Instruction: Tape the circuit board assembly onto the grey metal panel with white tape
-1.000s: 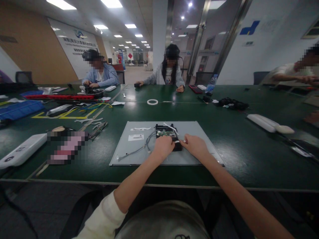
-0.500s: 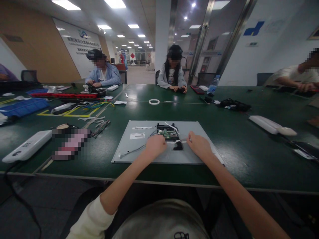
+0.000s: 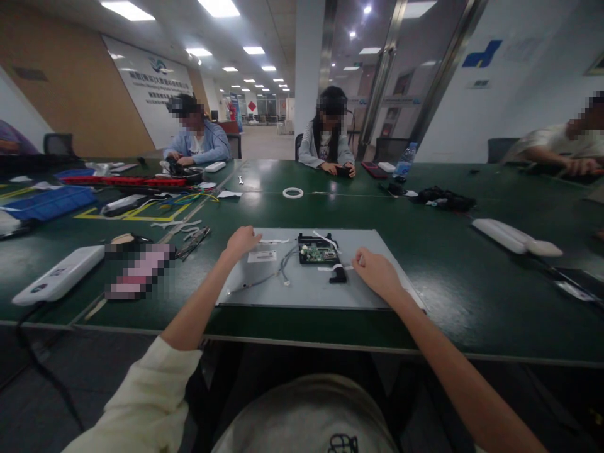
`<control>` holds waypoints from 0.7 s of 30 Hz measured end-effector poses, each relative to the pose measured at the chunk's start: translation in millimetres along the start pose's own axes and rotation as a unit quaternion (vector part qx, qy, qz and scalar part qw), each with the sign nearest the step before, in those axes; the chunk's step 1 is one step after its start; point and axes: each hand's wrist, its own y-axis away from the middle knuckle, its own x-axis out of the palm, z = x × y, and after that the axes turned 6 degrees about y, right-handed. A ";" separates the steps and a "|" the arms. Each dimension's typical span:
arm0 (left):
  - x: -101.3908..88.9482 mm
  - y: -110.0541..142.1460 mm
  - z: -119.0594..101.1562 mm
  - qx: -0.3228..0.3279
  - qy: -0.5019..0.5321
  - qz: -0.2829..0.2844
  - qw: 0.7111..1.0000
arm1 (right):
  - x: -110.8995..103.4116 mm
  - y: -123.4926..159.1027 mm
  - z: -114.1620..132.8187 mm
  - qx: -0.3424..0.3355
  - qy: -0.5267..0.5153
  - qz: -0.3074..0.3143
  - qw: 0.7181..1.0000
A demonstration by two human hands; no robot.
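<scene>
A grey metal panel [image 3: 311, 289] lies flat on the green table [image 3: 443, 277] in front of me. A small green circuit board [image 3: 318, 251] in a black frame sits near its far edge, with grey cables [image 3: 278, 272] running left from it. My left hand [image 3: 240, 242] rests near the panel's far left corner, fingers curled, next to a strip of white tape [image 3: 274, 241]. My right hand [image 3: 375, 272] is closed at the panel's right side, pinching the end of a white tape strip [image 3: 336, 268] by a small black part [image 3: 338, 277].
White oblong devices lie at the left [image 3: 59, 275] and right [image 3: 514, 236]. A roll of tape [image 3: 293, 193], loose wires [image 3: 189, 200], a blue tray [image 3: 44, 202] and a water bottle [image 3: 404, 158] sit farther off. Three other people work at the far and right sides.
My left hand left the circuit board and moved left and away to the panel's far left corner. My right hand stayed near the tape strip.
</scene>
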 end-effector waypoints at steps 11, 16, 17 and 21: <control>27.3 -3.5 3.7 0.002 0.044 -0.010 0.999 | -4.3 1.1 2.2 -0.007 -0.054 0.001 0.998; 31.9 4.6 -3.2 0.080 0.063 -0.054 0.993 | -4.2 0.5 1.6 -0.016 -0.060 -0.004 0.998; 33.0 4.5 -4.9 0.115 0.071 -0.051 0.989 | -4.4 0.4 1.5 -0.017 -0.060 -0.004 0.998; 39.5 -2.3 -7.9 0.189 0.119 -0.032 0.974 | -5.4 0.3 1.9 -0.021 -0.065 -0.001 0.998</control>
